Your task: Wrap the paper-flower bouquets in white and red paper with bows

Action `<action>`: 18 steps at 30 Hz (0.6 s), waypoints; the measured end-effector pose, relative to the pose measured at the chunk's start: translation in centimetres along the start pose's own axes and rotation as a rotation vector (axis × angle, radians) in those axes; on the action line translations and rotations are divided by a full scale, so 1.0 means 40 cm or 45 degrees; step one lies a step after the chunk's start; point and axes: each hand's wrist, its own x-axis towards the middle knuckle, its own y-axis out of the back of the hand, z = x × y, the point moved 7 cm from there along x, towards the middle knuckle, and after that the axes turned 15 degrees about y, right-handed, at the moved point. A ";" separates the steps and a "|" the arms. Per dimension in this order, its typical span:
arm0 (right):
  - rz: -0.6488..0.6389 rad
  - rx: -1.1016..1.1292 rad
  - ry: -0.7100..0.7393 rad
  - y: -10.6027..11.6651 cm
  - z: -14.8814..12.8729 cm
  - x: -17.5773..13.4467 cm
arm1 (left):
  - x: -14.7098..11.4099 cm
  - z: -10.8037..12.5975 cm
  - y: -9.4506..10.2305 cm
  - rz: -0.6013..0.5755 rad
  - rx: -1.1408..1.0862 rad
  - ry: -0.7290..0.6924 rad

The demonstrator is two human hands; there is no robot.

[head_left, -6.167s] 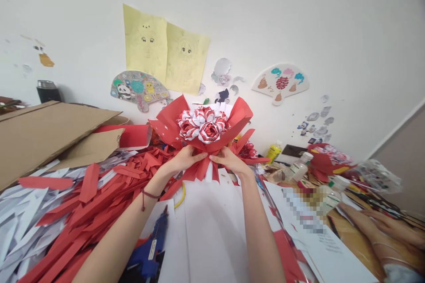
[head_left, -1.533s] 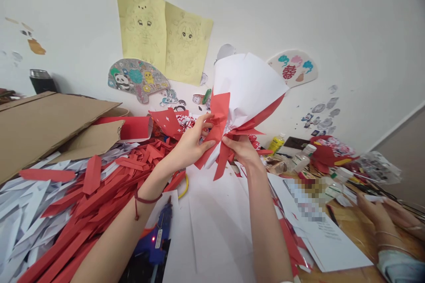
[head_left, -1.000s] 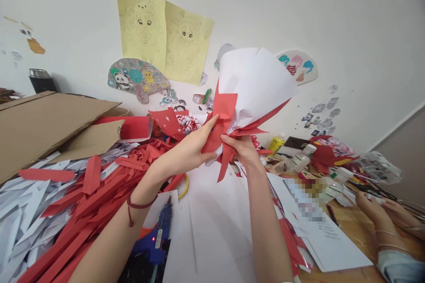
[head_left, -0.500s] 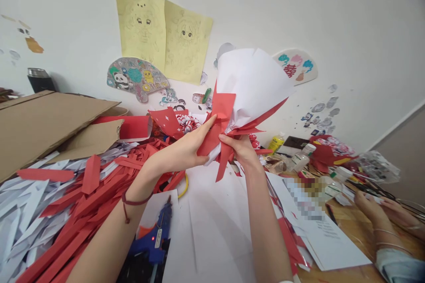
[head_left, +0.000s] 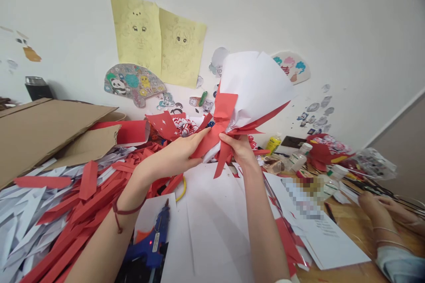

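A paper-wrapped bouquet (head_left: 255,86) in white and red paper is held up in front of me, its wide end tilted up and to the right. Around its gathered lower part, my left hand (head_left: 184,149) grips from the left, thumb below and fingers above. My right hand (head_left: 241,150) closes on the narrow neck from the right, its thumb pressed near the red band (head_left: 221,126). Red paper ends hang below the neck. What lies inside the wrapping is hidden from me. White paper sheets (head_left: 215,221) lie on the table under both hands.
Folded red strips (head_left: 96,203) and white strips (head_left: 23,221) are heaped at left beside cardboard (head_left: 49,130). A blue glue gun (head_left: 154,239) with a lit red light lies near my left forearm. Bottles (head_left: 299,157) stand at right. Another person's hands (head_left: 378,208) are at far right.
My left hand has slid slightly down and left along the bouquet's lower part, its fingers lower on the red paper. The right hand keeps its grip. The view has shifted a little.
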 end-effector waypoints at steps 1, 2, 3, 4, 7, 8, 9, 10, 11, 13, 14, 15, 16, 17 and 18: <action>-0.006 0.011 -0.011 0.000 0.002 -0.001 | -0.003 0.004 0.001 0.012 0.030 0.006; -0.016 0.017 -0.026 0.001 0.004 -0.002 | -0.005 0.007 0.001 0.023 0.055 0.013; -0.031 0.016 -0.047 0.001 0.007 -0.003 | -0.006 0.010 0.001 0.033 0.071 0.021; -0.049 0.005 -0.071 0.001 0.010 -0.004 | -0.007 0.012 0.000 0.039 0.080 0.030; -0.136 -0.037 -0.105 -0.007 0.012 -0.006 | -0.007 0.016 -0.007 0.056 0.078 0.051; -0.166 -0.042 -0.096 -0.012 0.009 -0.005 | -0.007 0.018 -0.009 0.070 0.076 0.050; -0.187 -0.041 -0.080 -0.016 0.006 -0.005 | -0.008 0.021 -0.010 0.087 0.072 0.044; -0.195 -0.032 -0.060 -0.020 0.003 -0.004 | -0.009 0.023 -0.010 0.106 0.066 0.035; -0.188 -0.017 -0.042 -0.022 -0.001 -0.004 | -0.012 0.026 -0.011 0.123 0.056 0.021; -0.148 0.020 -0.023 -0.021 -0.006 -0.004 | -0.020 0.033 -0.012 0.141 0.019 -0.015; -0.129 0.031 -0.024 -0.019 -0.007 -0.006 | -0.025 0.035 -0.013 0.139 -0.014 -0.031; -0.119 0.032 -0.031 -0.017 -0.008 -0.008 | -0.029 0.036 -0.015 0.127 -0.064 -0.041; -0.120 0.024 -0.042 -0.014 -0.009 -0.011 | -0.032 0.035 -0.017 0.111 -0.132 -0.043; -0.130 0.010 -0.055 -0.013 -0.010 -0.015 | -0.033 0.033 -0.019 0.100 -0.218 -0.033; -0.150 -0.007 -0.072 -0.012 -0.010 -0.019 | -0.032 0.027 -0.020 0.104 -0.315 -0.012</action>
